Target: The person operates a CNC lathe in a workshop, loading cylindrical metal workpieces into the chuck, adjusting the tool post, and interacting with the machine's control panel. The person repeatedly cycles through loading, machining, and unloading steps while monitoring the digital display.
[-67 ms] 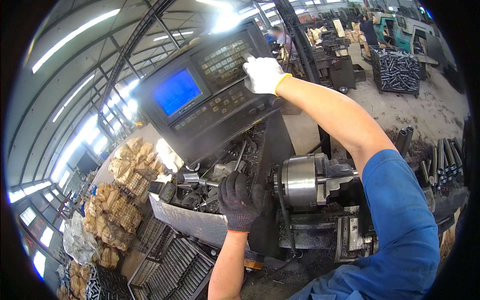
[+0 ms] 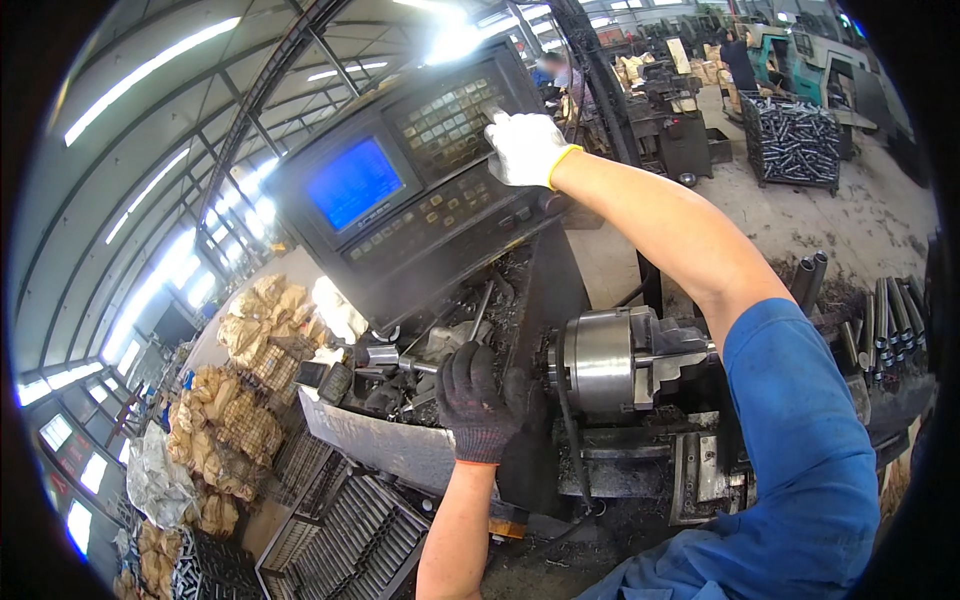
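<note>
My right hand (image 2: 525,150), in a white glove with a yellow cuff, reaches up to the keypad (image 2: 448,120) of a dark control panel. One finger is stretched toward the keys at its right side; the other fingers are partly hidden. A blue screen (image 2: 355,184) glows left of the keypad. My left hand (image 2: 476,400), in a dark glove, rests with fingers extended and thumb apart on the machine's top, beside loose tools. A metal rod (image 2: 483,308) stands just beyond its fingertips. To its right is a steel lathe chuck (image 2: 598,360) with stepped jaws.
A dark hose (image 2: 568,430) hangs before the chuck. Metal tubes (image 2: 893,315) are stacked at right. A wire bin of metal parts (image 2: 793,140) stands far right. Below left are a crate of rods (image 2: 345,535) and wrapped bundles (image 2: 222,430). Other people are in the background.
</note>
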### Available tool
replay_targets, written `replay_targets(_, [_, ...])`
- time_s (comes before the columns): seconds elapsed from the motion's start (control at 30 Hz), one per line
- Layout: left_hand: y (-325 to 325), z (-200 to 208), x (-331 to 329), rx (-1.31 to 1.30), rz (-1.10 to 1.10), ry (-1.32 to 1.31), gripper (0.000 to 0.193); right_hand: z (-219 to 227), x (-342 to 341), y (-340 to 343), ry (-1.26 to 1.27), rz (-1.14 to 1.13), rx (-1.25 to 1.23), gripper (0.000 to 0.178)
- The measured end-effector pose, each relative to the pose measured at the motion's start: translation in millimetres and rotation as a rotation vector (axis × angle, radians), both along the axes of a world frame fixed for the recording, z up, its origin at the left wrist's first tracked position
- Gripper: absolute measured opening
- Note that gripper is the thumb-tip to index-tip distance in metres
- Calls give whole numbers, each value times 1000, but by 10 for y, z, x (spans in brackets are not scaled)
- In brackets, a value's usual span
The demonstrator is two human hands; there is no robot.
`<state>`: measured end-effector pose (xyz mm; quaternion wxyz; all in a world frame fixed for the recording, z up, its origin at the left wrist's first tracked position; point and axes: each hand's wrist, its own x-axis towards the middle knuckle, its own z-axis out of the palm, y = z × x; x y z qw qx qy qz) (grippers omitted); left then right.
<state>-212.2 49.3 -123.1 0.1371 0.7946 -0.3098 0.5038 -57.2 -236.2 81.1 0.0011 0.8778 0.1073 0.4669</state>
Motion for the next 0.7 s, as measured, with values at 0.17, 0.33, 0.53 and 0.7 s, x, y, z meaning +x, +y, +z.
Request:
replay_targets(0.17, [1, 11, -4, 7, 6, 2, 45, 39, -52, 44, 101, -55, -68, 34])
replay_targets(0.33, [-5, -2, 12, -20, -13, -12, 44, 197, -215, 45, 72, -66, -62, 38])
replay_targets(0.53, [-11, -13, 27, -20, -2, -13, 45, 267, -26, -152, -2, -101, -17, 39])
replay_targets(0.7, [9, -31, 37, -24, -18, -2, 47, 181, 32, -130, 5, -93, -29, 39])
